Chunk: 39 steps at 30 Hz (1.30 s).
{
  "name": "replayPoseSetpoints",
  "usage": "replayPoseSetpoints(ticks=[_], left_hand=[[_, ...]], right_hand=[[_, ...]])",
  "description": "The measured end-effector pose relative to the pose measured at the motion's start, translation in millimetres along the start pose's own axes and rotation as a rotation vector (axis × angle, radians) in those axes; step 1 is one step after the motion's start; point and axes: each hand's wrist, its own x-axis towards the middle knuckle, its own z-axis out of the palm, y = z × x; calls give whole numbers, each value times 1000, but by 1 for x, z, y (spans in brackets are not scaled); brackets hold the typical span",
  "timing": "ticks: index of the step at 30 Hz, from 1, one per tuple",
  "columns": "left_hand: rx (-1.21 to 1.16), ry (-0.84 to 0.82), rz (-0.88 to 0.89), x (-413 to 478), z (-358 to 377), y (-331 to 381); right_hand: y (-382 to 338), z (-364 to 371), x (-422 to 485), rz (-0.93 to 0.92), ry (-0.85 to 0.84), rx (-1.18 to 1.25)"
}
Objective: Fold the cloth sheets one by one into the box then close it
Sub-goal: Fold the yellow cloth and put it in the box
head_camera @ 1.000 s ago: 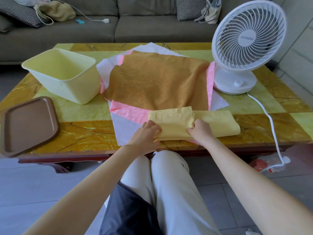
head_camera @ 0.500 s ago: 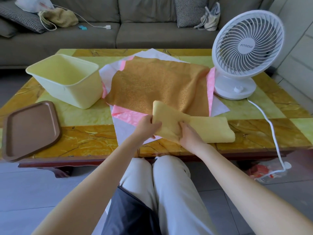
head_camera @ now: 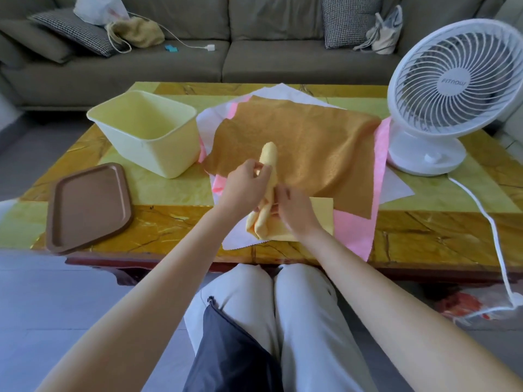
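Bench (head_camera: 175,193) front edge, mid: pale yellow cloth (head_camera: 268,171) half-folded, standing on edge, soft, light, floppy so I'd grip at the fold crease, my left hand (head_camera: 246,185) pinching its upper part, right hand (head_camera: 294,210) clamping the lower, open box (head_camera: 147,131) empty toward the far-left corner.

A grey-green sofa (head_camera: 198,60) runs along the far side, with checked cushions (head_camera: 343,21) and bags on it. In front stands a low desk (head_camera: 424,236) with a yellow and amber marbled top, on a pale grey tiled floor (head_camera: 42,306) in soft daylight.
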Motion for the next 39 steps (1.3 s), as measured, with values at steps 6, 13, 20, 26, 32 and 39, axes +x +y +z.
replayPoseSetpoints(ticks=[6,13,20,26,32,39], left_hand=[[4,-320,82,-8,48,-5],[661,-185,288,-18,64,-55],[669,-206,306,-17,58,-71],[702,-224,327,-15,54,-73],[684,-278,413,-17,52,-86],[670,-243,431,-18,49,-101]], right_hand=[[23,-69,-11,230,136,-75],[59,-78,-13,331,98,-146],[67,-74,-8,335,142,-121],[79,-69,-7,337,165,-168],[86,-68,1,391,180,-224],[82,-66,4,492,141,-67]])
